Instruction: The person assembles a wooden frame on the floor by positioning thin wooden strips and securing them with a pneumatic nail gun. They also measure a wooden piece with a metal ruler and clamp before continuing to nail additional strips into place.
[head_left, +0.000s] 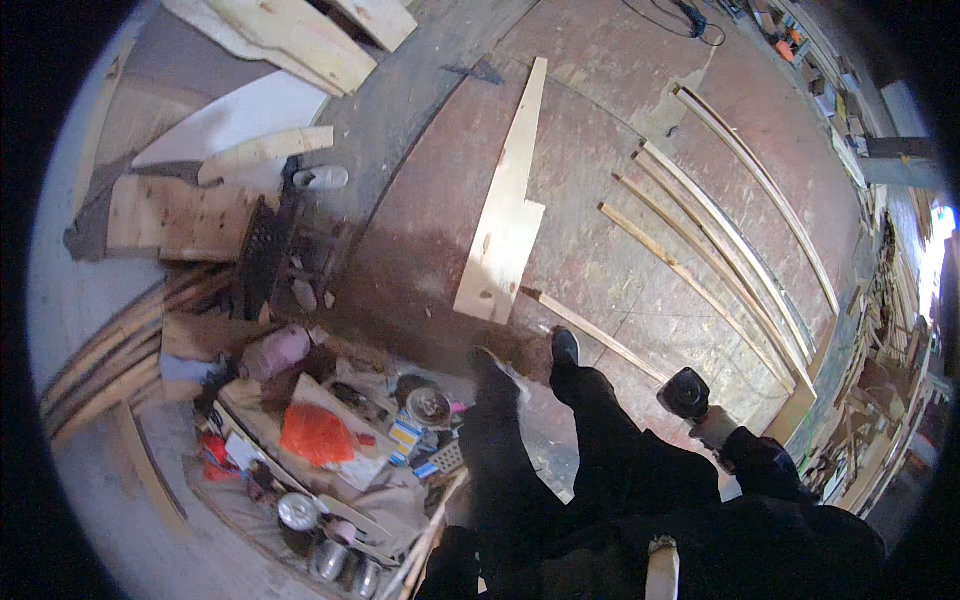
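My right hand (pixel 712 428) reaches out on the right from a dark sleeve. Its fingers close round a black, rounded object (pixel 685 392) with a shiny dark top; its exact kind is unclear. Below it lies the end of a thin wooden strip (pixel 610 345) on the floor. My left hand does not show; only dark clothing is at the lower edge. A pale piece of wood (pixel 662 572) stands out against the clothing there. Ahead of my dark shoes lies a long, tapered wooden board (pixel 505 235).
Several long wooden strips (pixel 700 235) lie on the reddish floor to the right. At left, a cluttered cloth (pixel 400 505) holds an orange bag (pixel 315 433), metal cans (pixel 328 558) and small boxes. Boards (pixel 190 215) lie farther left; scrap wood (pixel 880 430) lines the right side.
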